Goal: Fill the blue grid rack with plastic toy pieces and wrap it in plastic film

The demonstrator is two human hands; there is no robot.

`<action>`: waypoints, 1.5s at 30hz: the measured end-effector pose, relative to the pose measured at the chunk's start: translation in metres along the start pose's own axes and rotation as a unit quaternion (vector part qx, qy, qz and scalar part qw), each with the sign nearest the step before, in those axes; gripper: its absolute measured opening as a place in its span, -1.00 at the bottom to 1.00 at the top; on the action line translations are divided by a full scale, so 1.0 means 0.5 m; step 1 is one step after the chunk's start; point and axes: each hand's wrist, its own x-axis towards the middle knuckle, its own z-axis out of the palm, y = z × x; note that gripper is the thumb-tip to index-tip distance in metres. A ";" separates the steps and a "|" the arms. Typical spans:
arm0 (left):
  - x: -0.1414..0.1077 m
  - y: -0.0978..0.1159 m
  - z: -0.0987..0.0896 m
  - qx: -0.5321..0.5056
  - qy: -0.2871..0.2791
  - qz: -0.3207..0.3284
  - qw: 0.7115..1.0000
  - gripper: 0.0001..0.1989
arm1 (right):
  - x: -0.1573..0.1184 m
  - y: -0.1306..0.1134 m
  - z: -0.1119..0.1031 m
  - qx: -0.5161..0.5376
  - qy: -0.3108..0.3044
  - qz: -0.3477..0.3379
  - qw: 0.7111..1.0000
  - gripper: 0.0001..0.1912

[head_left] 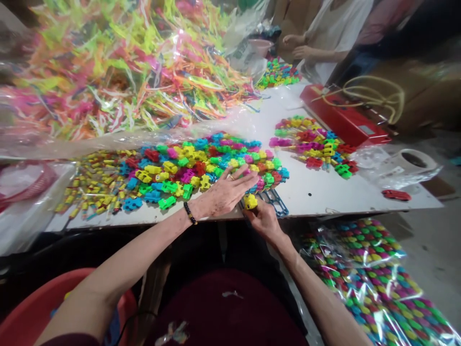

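White table [309,192] with plastic toy cars [167,202]: my open left hand [226,192] lies on them, my right hand [264,221] pinches a light, stiff yellow car [250,201] by its sides.

Tabletop gap [302,187] between toy piles [201,166]

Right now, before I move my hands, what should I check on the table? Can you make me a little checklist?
1. Right hand with the yellow plastic toy piece: ok, its fingers pinch it at the table edge.
2. Left hand: ok, lying open on the pile of plastic toy pieces.
3. Pieces under the left hand: cannot tell, they are hidden.
4. Blue plastic strip: not ok, it sits right at the table edge.
5. Red machine: ok, well away from both hands.
6. Co-worker's hands: ok, far across the table.
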 end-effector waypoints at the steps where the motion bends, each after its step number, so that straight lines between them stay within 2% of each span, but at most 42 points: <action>1: 0.000 0.006 -0.003 -0.001 0.002 0.000 1.000 -0.43 | -0.001 -0.002 0.005 0.002 0.002 -0.001 1.000 -0.88; 4: 0.003 0.030 -0.009 -0.006 0.008 0.006 1.000 -0.45 | -0.006 -0.012 0.003 0.027 0.006 -0.002 1.000 -0.84; 6: 0.007 0.045 -0.007 -0.006 0.015 0.006 1.000 -0.45 | -0.014 -0.014 -0.024 0.066 -0.023 0.003 0.998 -0.85; 9: 0.011 0.053 0.002 -0.005 0.022 -0.003 1.000 -0.49 | -0.018 0.006 -0.113 0.145 -0.100 0.039 0.984 -0.86; 10: 0.011 0.053 0.004 -0.006 0.023 -0.004 1.000 -0.50 | -0.010 0.020 -0.151 0.159 -0.091 0.062 0.981 -0.83; 11: 0.012 0.052 0.005 -0.007 0.023 -0.004 1.000 -0.52 | 0.005 0.035 -0.187 0.158 -0.054 0.084 0.982 -0.79; 14: 0.011 0.048 0.003 -0.002 0.019 -0.003 1.000 -0.54 | 0.103 0.087 -0.261 0.051 0.135 0.107 0.984 -0.79; 15: 0.011 0.048 0.001 0.004 0.016 -0.004 1.000 -0.54 | 0.150 0.103 -0.268 -0.014 0.147 0.098 0.984 -0.83; 17: 0.011 0.047 -0.002 0.023 0.008 -0.004 1.000 -0.54 | 0.249 0.129 -0.258 -0.150 0.094 0.097 0.979 -0.84; 19: 0.011 0.047 -0.002 0.042 -0.001 0.000 0.999 -0.52 | 0.333 0.148 -0.230 -0.214 0.061 0.117 0.968 -0.84; 22: 0.012 0.046 0.001 0.060 -0.004 0.004 0.998 -0.51 | 0.395 0.172 -0.198 -0.259 0.046 0.169 0.950 -0.85; 24: 0.013 0.044 0.003 0.063 -0.001 0.001 0.998 -0.50 | 0.389 0.189 -0.201 -0.280 0.030 0.199 0.938 -0.87; 28: 0.015 0.041 0.005 0.059 0.000 0.006 0.998 -0.49 | 0.319 0.208 -0.248 -0.302 0.016 0.235 0.924 -0.87; 30: 0.016 0.040 0.004 0.057 0.002 0.015 0.998 -0.49 | 0.289 0.203 -0.261 -0.292 0.024 0.216 0.931 -0.82; 33: 0.018 0.041 0.000 0.057 0.001 0.020 0.998 -0.49 | 0.282 0.182 -0.241 -0.235 0.007 0.142 0.962 -0.89; 35: 0.018 0.044 -0.004 0.058 -0.001 0.014 0.998 -0.49 | 0.296 0.171 -0.215 -0.199 -0.014 0.115 0.973 -0.84; 38: 0.015 0.049 -0.006 0.058 -0.006 0.006 0.998 -0.48 | 0.312 0.169 -0.195 -0.173 -0.011 0.126 0.977 -0.74; 40: 0.012 0.052 -0.004 0.051 -0.010 0.000 0.999 -0.46 | 0.300 0.175 -0.207 -0.156 0.017 0.138 0.978 -0.74; 43: 0.009 0.050 -0.001 0.004 -0.003 -0.015 1.000 -0.42 | 0.230 0.177 -0.245 -0.106 0.056 0.159 0.980 -0.81; 45: 0.008 0.044 -0.004 -0.055 0.026 -0.030 0.998 -0.41 | 0.156 0.164 -0.267 0.012 0.063 0.177 0.982 -0.81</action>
